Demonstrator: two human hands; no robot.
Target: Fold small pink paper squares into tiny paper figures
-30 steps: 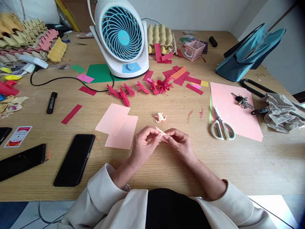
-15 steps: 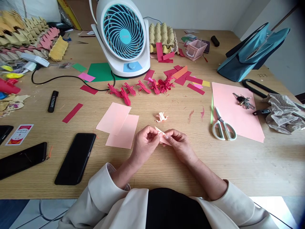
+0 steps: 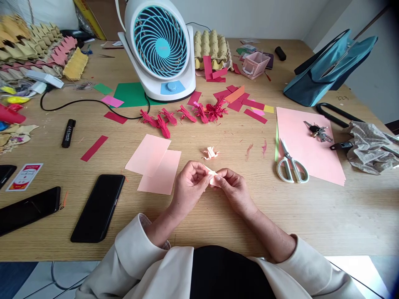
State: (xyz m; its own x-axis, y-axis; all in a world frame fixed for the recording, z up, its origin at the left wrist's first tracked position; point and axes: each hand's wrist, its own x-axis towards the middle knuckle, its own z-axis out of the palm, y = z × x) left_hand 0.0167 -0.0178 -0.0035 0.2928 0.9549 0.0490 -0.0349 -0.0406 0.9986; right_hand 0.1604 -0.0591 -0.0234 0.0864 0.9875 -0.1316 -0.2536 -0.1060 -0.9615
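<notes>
Between my two hands is a small folded piece of pale pink paper (image 3: 214, 179). My left hand (image 3: 192, 185) pinches its left side with thumb and fingers, and my right hand (image 3: 233, 187) pinches its right side. Some of the folds are hidden behind my thumbs. Just beyond my fingertips lies a small crumpled pink paper figure (image 3: 211, 153) with thin points sticking out. To the left of my left hand, two flat pink sheets (image 3: 160, 174) overlap on the table.
A row of red paper pieces (image 3: 188, 114) lies before the white fan (image 3: 168, 83). Scissors (image 3: 291, 166) rest partly on a large pink sheet (image 3: 311, 158) at right, near keys (image 3: 319, 132). At left are a black phone (image 3: 98, 207) and a marker (image 3: 68, 133).
My thumbs and fingers have shifted slightly on the pink paper, and less of its lower right part shows. The things on the table have stayed put.
</notes>
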